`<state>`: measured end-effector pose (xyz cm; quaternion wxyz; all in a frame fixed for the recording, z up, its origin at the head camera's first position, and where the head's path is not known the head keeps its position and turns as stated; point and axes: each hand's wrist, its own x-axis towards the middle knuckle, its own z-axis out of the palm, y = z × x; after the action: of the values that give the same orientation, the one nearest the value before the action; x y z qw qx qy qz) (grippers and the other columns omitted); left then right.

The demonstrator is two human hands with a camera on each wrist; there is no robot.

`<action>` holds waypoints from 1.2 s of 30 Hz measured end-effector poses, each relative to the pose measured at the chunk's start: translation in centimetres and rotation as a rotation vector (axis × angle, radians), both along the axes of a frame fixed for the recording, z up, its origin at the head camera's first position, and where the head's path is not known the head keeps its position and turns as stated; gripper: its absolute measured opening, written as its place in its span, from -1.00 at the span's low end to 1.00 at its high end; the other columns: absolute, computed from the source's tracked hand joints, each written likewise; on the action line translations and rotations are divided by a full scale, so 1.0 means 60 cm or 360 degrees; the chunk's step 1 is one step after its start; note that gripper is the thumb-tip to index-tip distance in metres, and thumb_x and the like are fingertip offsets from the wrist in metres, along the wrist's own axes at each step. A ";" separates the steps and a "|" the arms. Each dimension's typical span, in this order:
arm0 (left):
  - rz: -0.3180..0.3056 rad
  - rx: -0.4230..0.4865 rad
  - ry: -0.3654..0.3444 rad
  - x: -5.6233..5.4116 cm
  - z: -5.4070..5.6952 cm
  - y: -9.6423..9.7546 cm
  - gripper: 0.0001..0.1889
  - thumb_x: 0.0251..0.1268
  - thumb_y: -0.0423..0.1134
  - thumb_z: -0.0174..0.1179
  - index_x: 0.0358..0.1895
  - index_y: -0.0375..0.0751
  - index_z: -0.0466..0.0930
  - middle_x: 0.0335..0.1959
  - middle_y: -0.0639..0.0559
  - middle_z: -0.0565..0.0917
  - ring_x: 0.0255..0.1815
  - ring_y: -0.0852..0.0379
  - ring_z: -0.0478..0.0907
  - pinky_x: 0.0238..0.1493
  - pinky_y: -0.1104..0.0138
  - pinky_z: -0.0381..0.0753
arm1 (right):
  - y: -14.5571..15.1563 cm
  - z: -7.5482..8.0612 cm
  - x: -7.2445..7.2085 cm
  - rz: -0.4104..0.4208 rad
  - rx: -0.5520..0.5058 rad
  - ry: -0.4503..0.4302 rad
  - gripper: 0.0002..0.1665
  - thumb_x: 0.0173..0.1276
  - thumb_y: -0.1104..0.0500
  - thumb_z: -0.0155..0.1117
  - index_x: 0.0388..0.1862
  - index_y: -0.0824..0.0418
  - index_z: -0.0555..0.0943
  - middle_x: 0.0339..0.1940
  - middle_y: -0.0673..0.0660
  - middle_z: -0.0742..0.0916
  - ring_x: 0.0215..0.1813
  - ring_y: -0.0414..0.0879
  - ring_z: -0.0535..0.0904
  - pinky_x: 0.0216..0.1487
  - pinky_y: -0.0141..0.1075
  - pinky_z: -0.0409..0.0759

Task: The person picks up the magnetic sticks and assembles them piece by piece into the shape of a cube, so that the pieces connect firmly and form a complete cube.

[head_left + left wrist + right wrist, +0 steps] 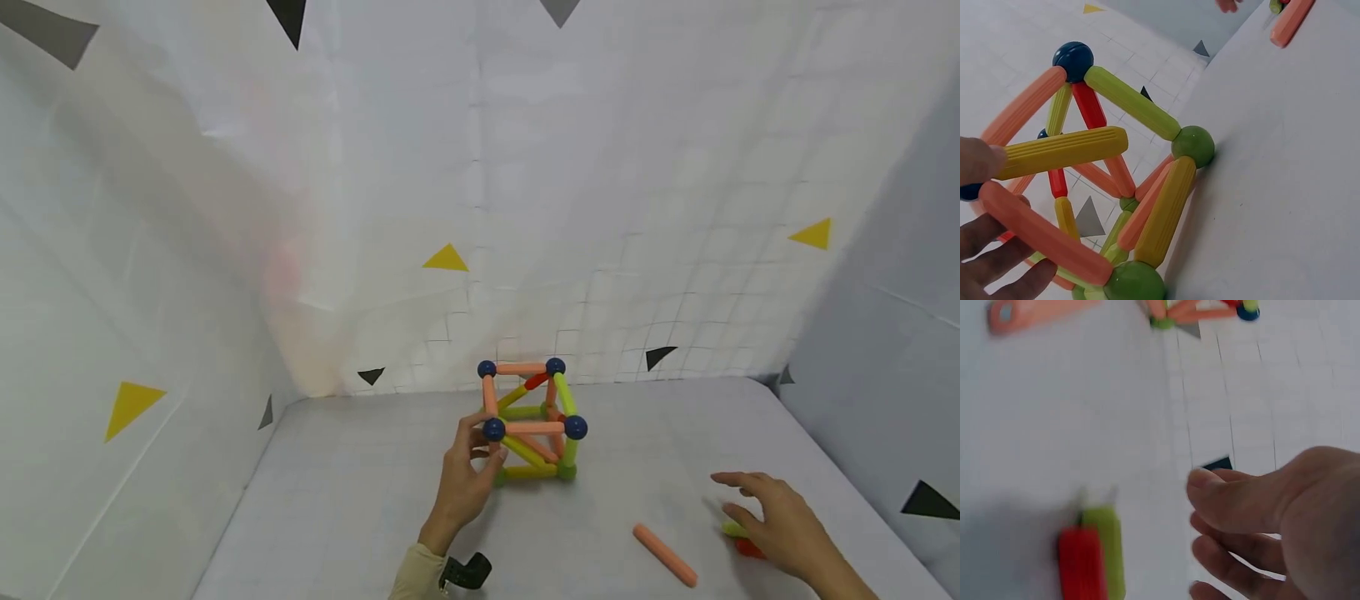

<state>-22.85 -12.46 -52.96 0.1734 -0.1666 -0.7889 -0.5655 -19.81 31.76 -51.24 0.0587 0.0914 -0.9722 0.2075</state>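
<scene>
A cube-like frame of coloured sticks and blue and green balls stands on the table. My left hand grips its near left corner, around the upper blue ball. In the left wrist view the thumb touches a yellow stick, while other fingers lie behind an orange stick. My right hand is held over a loose light-green stick and a red stick, partly covering them. Its fingers are loosely bent, and the right wrist view shows nothing between thumb and fingers.
A loose orange stick lies between the frame and my right hand. White sheeting with a grid and yellow and black triangles forms a wall behind the table, with side walls left and right.
</scene>
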 end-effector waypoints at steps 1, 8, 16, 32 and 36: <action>-0.0001 0.0009 -0.0014 -0.001 -0.001 0.000 -0.44 0.51 -0.27 0.33 0.46 0.07 0.36 0.00 0.06 0.72 0.05 0.02 0.73 0.08 0.17 0.71 | 0.012 -0.005 -0.002 0.0002 0.0014 -0.0073 -0.46 0.26 0.26 0.57 0.23 0.26 0.70 0.11 0.40 0.75 0.04 0.34 0.69 -0.05 0.30 0.64; -0.0012 0.0036 -0.0075 -0.001 -0.004 -0.001 -0.44 0.52 -0.24 0.32 0.47 0.09 0.34 0.00 0.05 0.72 0.05 0.04 0.71 0.08 0.19 0.69 | 0.044 -0.035 -0.004 -0.0091 0.0014 -0.0631 -0.51 0.33 0.19 0.53 0.20 0.34 0.68 0.07 0.33 0.76 0.05 0.27 0.69 0.02 0.23 0.66; -0.0019 0.0049 -0.0092 0.000 -0.002 -0.003 -0.43 0.52 -0.31 0.31 0.47 0.08 0.35 0.01 0.04 0.72 0.03 0.05 0.72 0.06 0.21 0.70 | 0.041 -0.039 -0.002 -0.0176 -0.0111 -0.0742 -0.67 0.40 0.21 0.48 0.04 0.38 0.70 -0.13 0.10 0.80 -0.08 0.02 0.68 -0.02 0.06 0.72; -0.0023 0.0056 -0.0081 -0.003 -0.005 -0.002 -0.44 0.53 -0.30 0.29 0.46 0.15 0.34 0.00 0.05 0.72 0.03 0.04 0.71 0.03 0.27 0.69 | -0.034 -0.050 -0.012 -0.0136 -0.0193 -0.0181 -0.67 0.49 0.02 0.44 0.02 0.22 0.67 -0.21 -0.02 0.79 -0.19 -0.15 0.66 -0.23 -0.22 0.63; -0.0026 0.0054 -0.0085 -0.004 -0.005 -0.001 -0.45 0.54 -0.29 0.29 0.46 0.17 0.34 -0.02 0.05 0.72 0.02 0.05 0.71 0.03 0.27 0.69 | -0.092 -0.046 -0.010 -0.0122 -0.0195 0.0016 -0.71 0.42 0.05 0.51 0.00 0.15 0.72 -0.25 -0.05 0.78 -0.18 -0.17 0.59 -0.22 -0.28 0.50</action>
<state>-23.07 -12.51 -53.24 0.1504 -0.1549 -0.7822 -0.5845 -20.39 26.21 -53.98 0.0769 0.0513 -0.9601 0.2638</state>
